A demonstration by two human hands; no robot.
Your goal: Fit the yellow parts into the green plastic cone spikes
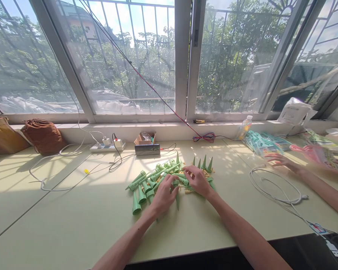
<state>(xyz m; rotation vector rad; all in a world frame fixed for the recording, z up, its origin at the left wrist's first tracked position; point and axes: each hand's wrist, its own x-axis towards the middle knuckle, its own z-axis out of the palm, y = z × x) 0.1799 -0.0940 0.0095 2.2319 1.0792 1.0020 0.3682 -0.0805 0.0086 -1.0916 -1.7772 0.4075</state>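
Note:
A pile of green plastic cones with collared ends lies on the table in front of me. My left hand is at the pile's near side, fingers curled around a green cone whose tip points toward me. Just to the right, my right hand is bent over the pile, thumb and fingertips drawn together; whatever is between them is too small to make out. Small yellowish pieces lie under and beside this hand. Several green cones stand upright beyond it. A long thin green stick lies across the pile.
A phone leans before a small cardboard box. Behind are a power strip and cables. At right, a co-worker's hand reaches toward teal bagged items, near a coiled white cable. A brown bag stands left.

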